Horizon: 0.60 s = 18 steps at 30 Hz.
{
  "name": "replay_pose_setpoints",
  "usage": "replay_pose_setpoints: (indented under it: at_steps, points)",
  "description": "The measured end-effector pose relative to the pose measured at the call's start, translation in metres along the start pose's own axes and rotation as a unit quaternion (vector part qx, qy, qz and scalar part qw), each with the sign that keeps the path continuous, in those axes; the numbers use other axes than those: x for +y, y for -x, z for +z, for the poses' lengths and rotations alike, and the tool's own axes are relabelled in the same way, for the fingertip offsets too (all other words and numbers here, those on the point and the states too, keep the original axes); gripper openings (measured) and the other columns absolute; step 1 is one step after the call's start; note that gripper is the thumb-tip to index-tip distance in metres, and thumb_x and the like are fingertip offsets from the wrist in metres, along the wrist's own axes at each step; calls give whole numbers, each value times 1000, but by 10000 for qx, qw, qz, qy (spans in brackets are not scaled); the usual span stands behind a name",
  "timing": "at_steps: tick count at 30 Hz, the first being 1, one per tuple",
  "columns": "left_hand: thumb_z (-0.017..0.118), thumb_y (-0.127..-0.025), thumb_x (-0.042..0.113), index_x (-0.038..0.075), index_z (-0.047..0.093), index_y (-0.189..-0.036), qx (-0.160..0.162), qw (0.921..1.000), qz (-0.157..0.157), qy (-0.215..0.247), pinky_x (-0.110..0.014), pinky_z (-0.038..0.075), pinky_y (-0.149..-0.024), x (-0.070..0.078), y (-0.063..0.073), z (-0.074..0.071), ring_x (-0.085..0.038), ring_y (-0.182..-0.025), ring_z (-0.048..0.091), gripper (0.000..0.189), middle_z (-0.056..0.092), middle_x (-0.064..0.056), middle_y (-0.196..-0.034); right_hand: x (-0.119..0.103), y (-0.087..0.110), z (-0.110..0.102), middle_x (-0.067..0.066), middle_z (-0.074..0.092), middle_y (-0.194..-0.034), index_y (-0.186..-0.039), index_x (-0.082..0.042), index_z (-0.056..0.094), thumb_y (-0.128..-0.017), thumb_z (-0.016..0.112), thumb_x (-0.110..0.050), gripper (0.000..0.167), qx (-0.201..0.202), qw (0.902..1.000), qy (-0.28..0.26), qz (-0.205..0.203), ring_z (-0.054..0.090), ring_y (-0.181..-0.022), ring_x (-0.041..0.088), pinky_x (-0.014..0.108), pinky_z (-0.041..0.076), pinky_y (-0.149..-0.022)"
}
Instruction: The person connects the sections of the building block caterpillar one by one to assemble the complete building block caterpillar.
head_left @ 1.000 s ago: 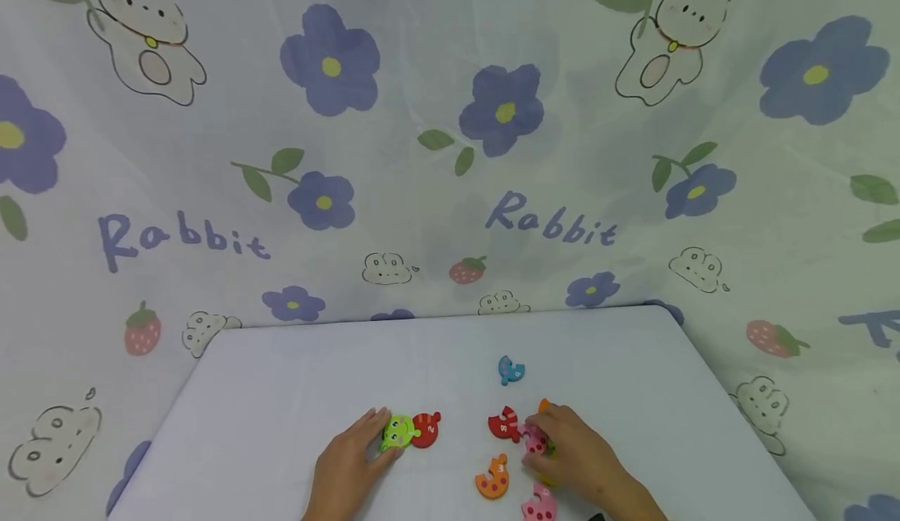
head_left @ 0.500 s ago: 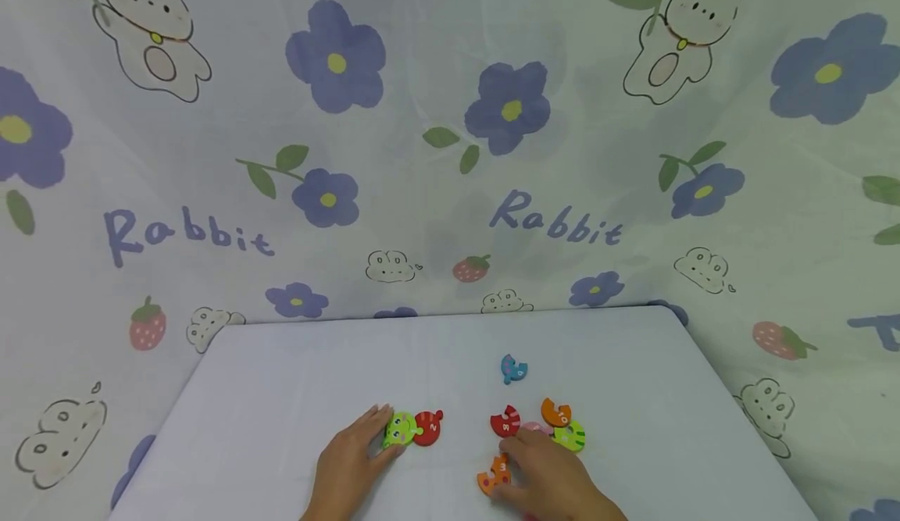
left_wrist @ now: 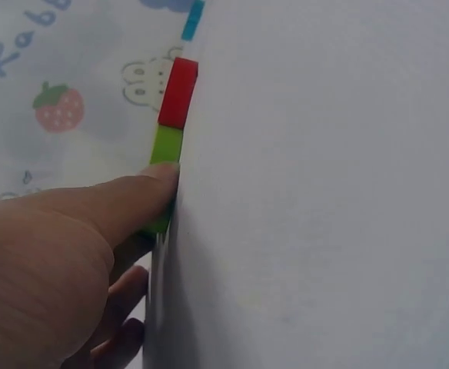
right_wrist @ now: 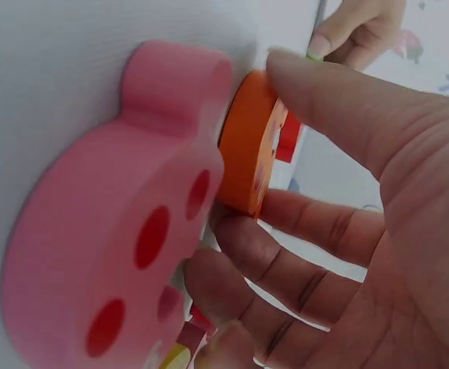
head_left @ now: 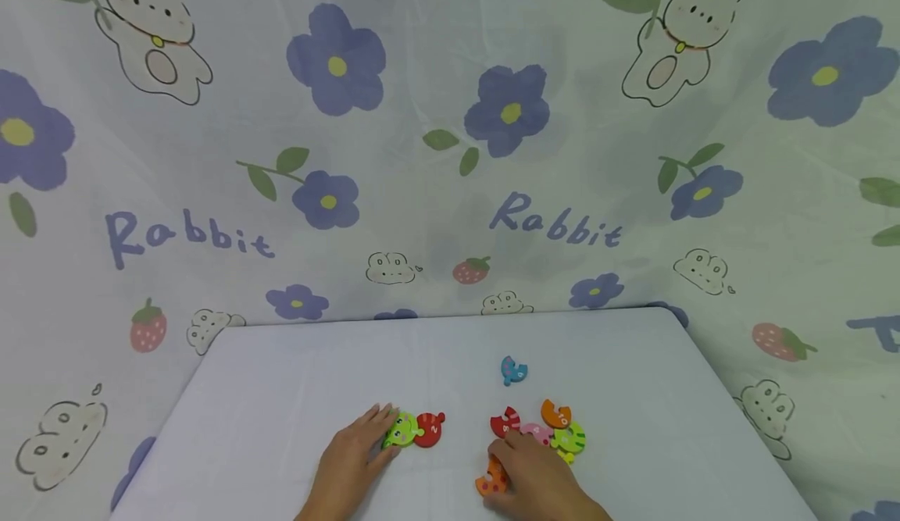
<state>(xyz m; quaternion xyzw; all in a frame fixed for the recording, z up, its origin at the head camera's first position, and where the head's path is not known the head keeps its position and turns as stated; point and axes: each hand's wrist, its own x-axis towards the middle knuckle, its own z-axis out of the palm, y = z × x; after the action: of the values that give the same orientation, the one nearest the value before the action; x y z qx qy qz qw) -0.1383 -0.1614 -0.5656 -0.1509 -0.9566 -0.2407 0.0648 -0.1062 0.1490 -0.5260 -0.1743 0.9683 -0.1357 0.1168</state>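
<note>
My left hand (head_left: 349,452) holds the green smiling head piece (head_left: 403,430) of a number puzzle flat on the table, thumb at its near side and fingers at its far side. Joined to its right is a red puzzle piece (head_left: 429,430) marked 2. My right hand (head_left: 540,474) pinches an orange spotted puzzle piece (head_left: 487,480), partly covered by the fingers. In the right wrist view, the thumb and fingers meet the edge of that orange piece (right_wrist: 244,146). A pink dotted puzzle piece (right_wrist: 117,246) lies close in front there, hidden in the head view.
Beyond my right hand lie a red piece (head_left: 503,422) marked 8, another pink piece (head_left: 537,432), an orange piece (head_left: 556,413) marked 10, a green striped piece (head_left: 571,437) and a yellow bit (head_left: 566,456). Farther back is a blue piece (head_left: 513,371). Printed fabric hangs behind the white table (head_left: 295,380).
My right hand has moved left from the clustered pieces to the orange spotted piece and now pinches it. The left hand stays on the green head piece.
</note>
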Motion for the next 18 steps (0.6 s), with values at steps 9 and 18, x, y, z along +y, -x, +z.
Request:
replay_pose_setpoints:
  at_steps: [9, 18]
  points:
    - [81, -93, 22, 16, 64, -146, -34, 9997, 231, 30, -61, 46, -110, -2, 2, 1, -31, -142, 51, 56, 57, -4, -152, -2, -2, -1, -9, 55, -103, -128, -27, 70, -83, 88, -43, 51, 9, 9999, -51, -107, 52, -94, 11, 35, 61, -84]
    - [80, -94, 25, 18, 63, -147, -143, 9999, 79, 32, -60, 44, -112, -1, 3, 2, -29, -145, 48, 57, 56, -1, -154, -3, -5, -1, -6, 57, -106, -126, -29, 72, -80, 90, -46, 52, -38, 10000, -18, 3, 54, -98, 15, 38, 62, -86]
